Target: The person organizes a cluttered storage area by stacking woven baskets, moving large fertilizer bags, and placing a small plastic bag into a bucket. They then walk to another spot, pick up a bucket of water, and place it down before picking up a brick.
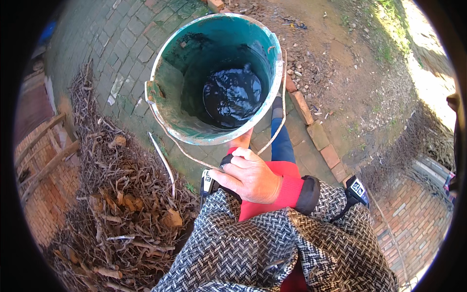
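Observation:
A green plastic bucket (168,87) with a pale, worn rim is held up before me, its mouth facing me. Dark liquid (233,96) lies in the bottom and reflects light; dirt clings to the inner wall. The rope handle (284,106) loops from both sides of the rim down towards me. My right hand (253,177) is closed around this rope near its middle. Behind the near rim, my left hand (243,139) supports the bucket from its outer side; its fingers are mostly hidden by the bucket.
A heap of dry twigs and roots (127,208) lies at the left, beside a pale curved stick (162,164). Green-stained brick paving (127,47) runs beneath the bucket. A row of edging bricks (318,135) borders bare soil (339,80) on the right.

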`<state>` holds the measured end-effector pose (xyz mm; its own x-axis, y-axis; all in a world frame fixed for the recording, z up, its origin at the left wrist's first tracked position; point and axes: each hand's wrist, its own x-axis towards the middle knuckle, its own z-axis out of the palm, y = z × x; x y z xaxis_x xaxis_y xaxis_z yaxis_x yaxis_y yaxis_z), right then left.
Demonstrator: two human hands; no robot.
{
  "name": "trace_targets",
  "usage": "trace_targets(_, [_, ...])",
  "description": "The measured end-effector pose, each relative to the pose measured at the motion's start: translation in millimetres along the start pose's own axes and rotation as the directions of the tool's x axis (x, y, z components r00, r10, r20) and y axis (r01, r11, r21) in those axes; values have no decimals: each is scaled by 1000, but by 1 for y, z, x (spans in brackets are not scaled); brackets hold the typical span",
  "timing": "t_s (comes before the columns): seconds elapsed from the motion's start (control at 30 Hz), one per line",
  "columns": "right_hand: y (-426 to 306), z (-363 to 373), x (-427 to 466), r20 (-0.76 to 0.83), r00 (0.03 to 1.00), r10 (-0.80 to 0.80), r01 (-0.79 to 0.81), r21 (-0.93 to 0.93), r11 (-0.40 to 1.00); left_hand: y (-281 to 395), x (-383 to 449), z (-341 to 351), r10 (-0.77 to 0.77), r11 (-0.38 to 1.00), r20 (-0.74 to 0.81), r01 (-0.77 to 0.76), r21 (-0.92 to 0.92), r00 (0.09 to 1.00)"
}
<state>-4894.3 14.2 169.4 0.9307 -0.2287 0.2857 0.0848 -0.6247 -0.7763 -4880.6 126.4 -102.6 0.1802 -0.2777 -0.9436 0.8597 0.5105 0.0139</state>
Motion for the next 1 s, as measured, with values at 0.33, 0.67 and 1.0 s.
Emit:
trace_targets(0.33, [-20,46,-13,38,992,118,-121,108,987,48,-51,-110,71,992,-211,-48,114,975])
trace_targets(0.67, [18,68,-6,-76,926,370,-345,225,911,96,-39,-168,68,980,50,-76,182,996])
trace_targets(1.0, [222,-20,60,-152,854,499,-487,109,867,33,-23,24,80,915,-234,21,402,969])
